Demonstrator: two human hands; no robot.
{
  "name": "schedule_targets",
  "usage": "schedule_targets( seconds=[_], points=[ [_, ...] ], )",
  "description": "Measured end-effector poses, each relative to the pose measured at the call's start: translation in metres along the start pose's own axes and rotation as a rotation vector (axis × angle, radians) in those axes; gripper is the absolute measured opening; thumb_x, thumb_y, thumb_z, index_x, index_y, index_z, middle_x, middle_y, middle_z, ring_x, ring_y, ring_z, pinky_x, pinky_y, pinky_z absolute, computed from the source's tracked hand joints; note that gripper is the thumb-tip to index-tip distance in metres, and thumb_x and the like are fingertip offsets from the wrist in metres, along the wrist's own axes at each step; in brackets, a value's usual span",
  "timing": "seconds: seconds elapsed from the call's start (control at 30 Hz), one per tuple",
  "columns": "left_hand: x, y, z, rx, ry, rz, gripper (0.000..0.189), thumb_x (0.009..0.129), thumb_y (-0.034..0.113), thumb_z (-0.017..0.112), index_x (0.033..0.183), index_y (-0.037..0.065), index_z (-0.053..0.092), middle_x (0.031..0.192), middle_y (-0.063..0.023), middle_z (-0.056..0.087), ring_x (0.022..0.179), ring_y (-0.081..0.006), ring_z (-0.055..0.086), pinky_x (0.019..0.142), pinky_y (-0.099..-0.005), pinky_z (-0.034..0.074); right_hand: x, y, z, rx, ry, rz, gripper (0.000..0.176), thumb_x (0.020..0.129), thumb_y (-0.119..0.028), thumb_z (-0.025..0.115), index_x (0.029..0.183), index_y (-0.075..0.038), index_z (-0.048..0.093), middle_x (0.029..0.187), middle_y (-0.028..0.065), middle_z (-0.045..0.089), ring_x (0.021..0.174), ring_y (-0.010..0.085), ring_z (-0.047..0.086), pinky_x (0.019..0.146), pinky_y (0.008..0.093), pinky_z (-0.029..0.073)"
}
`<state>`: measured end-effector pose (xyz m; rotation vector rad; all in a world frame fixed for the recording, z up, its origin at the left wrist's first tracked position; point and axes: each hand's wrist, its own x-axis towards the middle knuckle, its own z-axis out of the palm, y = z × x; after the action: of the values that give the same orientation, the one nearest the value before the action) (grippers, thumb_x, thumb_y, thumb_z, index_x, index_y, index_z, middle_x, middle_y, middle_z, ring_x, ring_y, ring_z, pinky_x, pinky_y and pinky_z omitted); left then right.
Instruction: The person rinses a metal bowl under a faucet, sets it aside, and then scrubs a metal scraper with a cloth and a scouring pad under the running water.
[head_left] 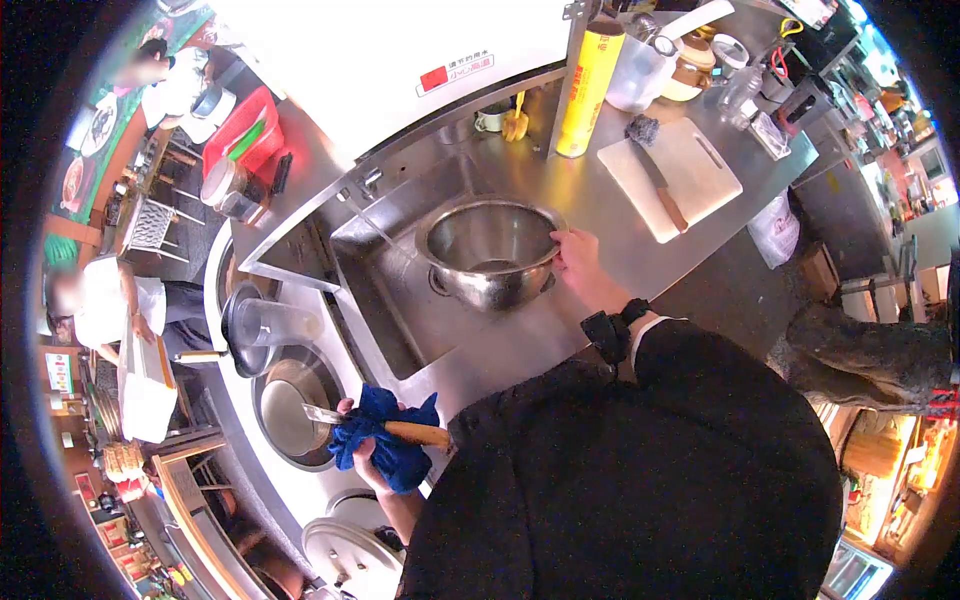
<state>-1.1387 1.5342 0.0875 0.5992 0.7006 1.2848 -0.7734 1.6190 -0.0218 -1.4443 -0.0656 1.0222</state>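
A round stainless-steel bowl (495, 245) with loop handles sits upright, partly over the sink (385, 320). My right hand (578, 262) grips its rim on the right side. Lower left, my left hand (366, 462) is closed around a blue cloth (390, 415) and a wooden-handled metal utensil (415, 433). The wooden handle points right, and a short metal part shows on the left over a round pan (290, 400). I cannot make out the utensil's far end. Cloth covers part of my left fingers.
Right of the bowl, a knife (662, 190) lies on a white cutting board (705, 165). A yellow box (590, 90) stands behind the sink. A faucet (368, 180) is at the sink's back left. At far left, a person (130, 295) in white holds a pale board.
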Motion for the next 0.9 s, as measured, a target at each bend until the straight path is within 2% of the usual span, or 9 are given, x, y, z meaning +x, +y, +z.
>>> schedule_targets(
  seconds=[0.07,0.17,0.27,0.53,0.6,0.67,0.73,0.87,0.9],
  points=[
    [0.002,-0.003,0.004,-0.073,-0.021,0.027,0.058,0.071,0.025,0.069,0.122,0.016,0.042,0.107,-0.0116,0.051,0.092,-0.0319,0.057,0.083,-0.0457,0.05,-0.001,-0.004,0.001,0.132,0.056,0.087,0.012,0.079,-0.001,0.059,0.071,-0.004,0.051,0.059,0.0025,0.043,0.041,0.0107,0.035,0.037,0.0263,0.024],
    [0.001,-0.002,0.007,-0.045,0.011,0.027,0.057,0.071,0.024,0.069,0.121,0.017,0.043,0.106,-0.0121,0.051,0.091,-0.0318,0.057,0.083,-0.0447,0.05,0.012,0.001,-0.007,0.18,0.03,0.095,0.016,0.078,0.0,0.06,0.068,-0.005,0.049,0.058,0.0022,0.04,0.04,0.0105,0.032,0.036,0.0261,0.022],
    [0.002,-0.003,0.003,-0.027,0.005,0.025,0.058,0.071,0.024,0.068,0.122,0.017,0.042,0.106,-0.0126,0.051,0.091,-0.0317,0.057,0.082,-0.0443,0.05,0.005,-0.006,-0.013,0.212,0.003,0.13,0.015,0.078,0.0,0.061,0.068,-0.005,0.05,0.059,0.003,0.042,0.04,0.0104,0.033,0.036,0.0254,0.022],
    [0.004,-0.006,-0.001,-0.043,0.003,0.005,0.06,0.072,0.027,0.067,0.124,0.016,0.04,0.108,-0.0128,0.052,0.091,-0.0327,0.059,0.081,-0.0451,0.051,-0.017,-0.027,-0.017,0.032,-0.03,0.024,0.006,0.079,-0.005,0.06,0.074,-0.006,0.056,0.064,0.0011,0.047,0.045,0.0103,0.038,0.039,0.0249,0.028],
    [0.004,-0.006,0.001,-0.021,0.013,0.002,0.061,0.072,0.028,0.067,0.125,0.017,0.039,0.109,-0.0133,0.052,0.091,-0.0335,0.059,0.08,-0.0462,0.051,0.003,-0.019,-0.037,0.025,-0.038,0.002,0.004,0.079,-0.007,0.061,0.076,-0.006,0.058,0.064,0.0005,0.048,0.046,0.0103,0.04,0.041,0.0252,0.03],
    [0.004,-0.006,-0.004,-0.029,0.015,-0.007,0.062,0.072,0.027,0.068,0.126,0.016,0.039,0.109,-0.0134,0.052,0.091,-0.0335,0.06,0.08,-0.0463,0.051,0.055,0.007,-0.093,-0.274,-0.253,-0.414,0.003,0.078,-0.01,0.062,0.078,-0.008,0.06,0.067,0.0001,0.052,0.051,0.0107,0.046,0.043,0.0248,0.033],
    [0.004,-0.005,-0.01,-0.037,0.026,-0.013,0.063,0.072,0.026,0.068,0.126,0.016,0.038,0.11,-0.0136,0.052,0.091,-0.0336,0.06,0.079,-0.0464,0.052,0.011,-0.04,-0.09,0.134,-0.028,0.018,0.005,0.079,-0.013,0.063,0.078,-0.009,0.06,0.069,-0.0009,0.055,0.053,0.0101,0.049,0.044,0.0246,0.035],
    [0.007,-0.008,-0.013,-0.108,0.001,-0.024,0.067,0.071,0.024,0.071,0.128,0.016,0.036,0.111,-0.0149,0.052,0.093,-0.0341,0.059,0.079,-0.0467,0.051,-0.017,-0.083,-0.13,0.364,0.214,0.017,0.004,0.085,-0.009,0.057,0.082,-0.006,0.059,0.068,-0.0008,0.055,0.053,0.0063,0.048,0.042,0.0202,0.031],
    [0.008,-0.007,-0.012,-0.096,-0.004,-0.033,0.067,0.071,0.024,0.071,0.128,0.015,0.036,0.11,-0.0154,0.052,0.093,-0.0341,0.059,0.079,-0.0465,0.051,0.002,-0.074,-0.176,0.365,0.104,-0.012,0.004,0.086,-0.007,0.055,0.085,-0.004,0.059,0.069,0.0,0.055,0.052,0.006,0.046,0.042,0.0191,0.03]
  ],
)
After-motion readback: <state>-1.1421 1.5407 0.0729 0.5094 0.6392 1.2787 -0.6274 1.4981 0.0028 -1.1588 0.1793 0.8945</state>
